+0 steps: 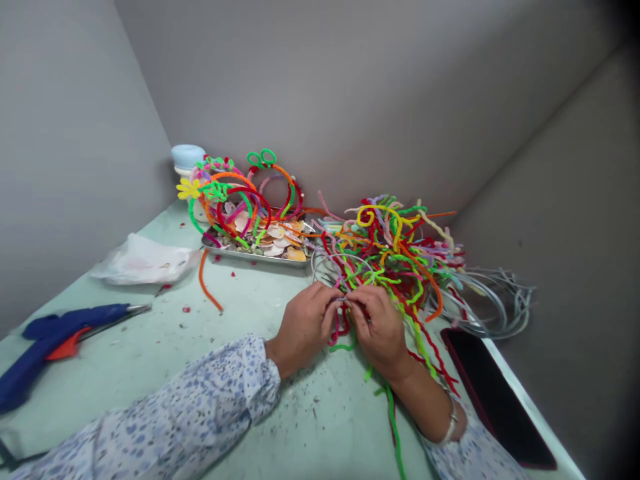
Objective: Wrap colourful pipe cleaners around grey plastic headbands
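Note:
My left hand (309, 325) and my right hand (380, 327) meet at the middle of the table, fingertips pinched on a thin grey strand (342, 299). Just beyond the fingers, thin pale wire loops (345, 257) stand up in front of a tangled heap of colourful pipe cleaners (395, 233). A pink and red pipe cleaner (341, 328) curls below the fingertips, and a green one lies beneath them. What exactly the fingertips cover is hidden.
Several fuzzy headbands (235, 193) rest on a metal tray (255, 256) of shells. A blue glue gun (60, 333) and plastic bag (145, 260) lie left. At right are grey hoops (495, 300) and a dark phone (495, 393). A blue-lidded bottle (188, 157) stands behind.

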Demonstrator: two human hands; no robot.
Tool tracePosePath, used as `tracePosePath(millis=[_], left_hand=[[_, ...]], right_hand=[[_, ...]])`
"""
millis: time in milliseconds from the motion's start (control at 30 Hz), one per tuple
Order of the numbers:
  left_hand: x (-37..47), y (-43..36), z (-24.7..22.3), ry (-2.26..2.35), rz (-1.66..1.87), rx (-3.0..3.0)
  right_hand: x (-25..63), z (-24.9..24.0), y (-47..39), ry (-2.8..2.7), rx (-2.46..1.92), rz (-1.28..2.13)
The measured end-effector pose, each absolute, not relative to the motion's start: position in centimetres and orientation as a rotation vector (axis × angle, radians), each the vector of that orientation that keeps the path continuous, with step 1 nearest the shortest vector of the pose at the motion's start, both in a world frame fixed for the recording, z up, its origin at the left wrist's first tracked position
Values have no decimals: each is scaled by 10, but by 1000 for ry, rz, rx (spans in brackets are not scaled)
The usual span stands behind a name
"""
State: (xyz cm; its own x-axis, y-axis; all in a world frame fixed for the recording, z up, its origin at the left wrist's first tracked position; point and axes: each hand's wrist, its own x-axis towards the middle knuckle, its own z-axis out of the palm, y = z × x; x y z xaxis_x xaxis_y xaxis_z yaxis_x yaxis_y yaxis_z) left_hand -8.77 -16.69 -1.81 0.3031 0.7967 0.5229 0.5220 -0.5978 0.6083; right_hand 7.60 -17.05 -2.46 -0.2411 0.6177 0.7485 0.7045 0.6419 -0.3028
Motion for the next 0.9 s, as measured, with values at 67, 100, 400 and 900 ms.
tracePosePath(millis=[67,100,400,900], left_hand=[[-88,-167,-18,1192,1194,2248],[-88,-167,-18,1196,1193,2248],[-87,-169,-17,1221,1270,2179],[-87,-168,-18,1201,1378,2073]], right_hand=[[76,-25,-171,-1945,-1034,-126],[76,-25,-171,-1946,-1033,-129],[72,-19,-175,-1806,-973,-224],[72,-24,-171,-1910,-1107,-46]])
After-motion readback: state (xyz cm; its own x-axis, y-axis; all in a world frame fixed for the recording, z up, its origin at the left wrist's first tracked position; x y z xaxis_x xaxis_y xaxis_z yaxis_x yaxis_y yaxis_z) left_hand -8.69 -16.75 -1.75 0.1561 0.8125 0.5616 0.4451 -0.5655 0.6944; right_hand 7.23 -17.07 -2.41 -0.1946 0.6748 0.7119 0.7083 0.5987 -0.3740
